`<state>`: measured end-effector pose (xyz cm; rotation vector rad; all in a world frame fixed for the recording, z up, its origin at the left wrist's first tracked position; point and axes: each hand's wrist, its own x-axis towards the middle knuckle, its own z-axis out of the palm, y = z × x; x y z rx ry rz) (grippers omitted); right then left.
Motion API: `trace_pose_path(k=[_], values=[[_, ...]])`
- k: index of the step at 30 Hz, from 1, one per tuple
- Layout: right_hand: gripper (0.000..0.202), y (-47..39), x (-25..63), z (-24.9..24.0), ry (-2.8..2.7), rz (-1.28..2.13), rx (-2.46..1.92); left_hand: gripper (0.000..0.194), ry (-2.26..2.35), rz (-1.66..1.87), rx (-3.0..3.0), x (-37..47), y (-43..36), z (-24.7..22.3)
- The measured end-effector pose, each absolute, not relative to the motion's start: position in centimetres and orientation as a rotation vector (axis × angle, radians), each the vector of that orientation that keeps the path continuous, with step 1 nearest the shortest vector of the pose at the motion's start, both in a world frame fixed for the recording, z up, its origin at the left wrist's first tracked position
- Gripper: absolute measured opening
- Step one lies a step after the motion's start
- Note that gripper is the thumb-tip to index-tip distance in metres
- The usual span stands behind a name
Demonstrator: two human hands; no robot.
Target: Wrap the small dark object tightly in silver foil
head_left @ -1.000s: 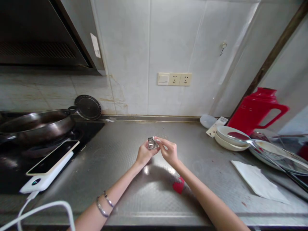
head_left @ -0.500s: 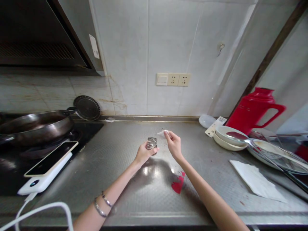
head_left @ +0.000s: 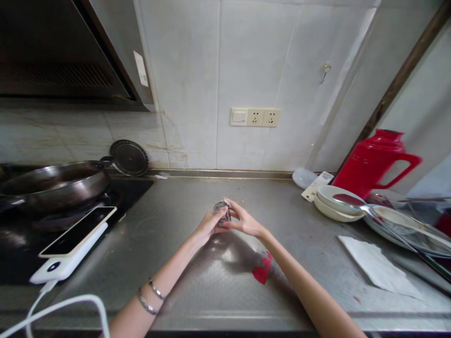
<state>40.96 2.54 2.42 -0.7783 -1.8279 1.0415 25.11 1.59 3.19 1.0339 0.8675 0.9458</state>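
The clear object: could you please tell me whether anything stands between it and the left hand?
Nothing visible does: the left hand has its thumb directly on the clear object, with the right hand at its other side.

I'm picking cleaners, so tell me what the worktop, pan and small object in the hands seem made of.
Worktop: metal, probably stainless steel; grey, textured, with blurred reflections.
Pan: metal too, likely steel; shiny grey side with brownish tints.
Small object: glass or clear plastic, I can't tell which; looks see-through and glossy.

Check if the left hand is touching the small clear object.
Touching: the head view shows the left hand with its thumb lying across the small clear object.
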Motion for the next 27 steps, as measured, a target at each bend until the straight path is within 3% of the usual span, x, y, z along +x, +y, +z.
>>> trace_pose_path(k=[6,10,16,23,27], values=[[0.077,2.6,40.5,2.6,-1.697,1.030,-0.805,0.067,0.813,0.884,1.123,24.5,2.3,3.1],[0.066,2.5,40.8,3.7,-1.548,1.152,-0.818,0.078,0.774,0.892,1.431,24.0,2.9,2.7],[0.044,2.2,40.6,4.4,-1.498,1.192,-0.840,0.116,0.942,1.239,1.801,24.8,2.8,0.9],[0.048,1.6,39.9,4.6,-1.549,1.200,-0.763,0.079,1.067,1.321,1.863,25.2,2.0,1.6],[0.045,2.5,40.2,4.0,-1.501,1.184,-0.783,0.073,1.061,1.362,1.862,25.2,1.6,2.0]])
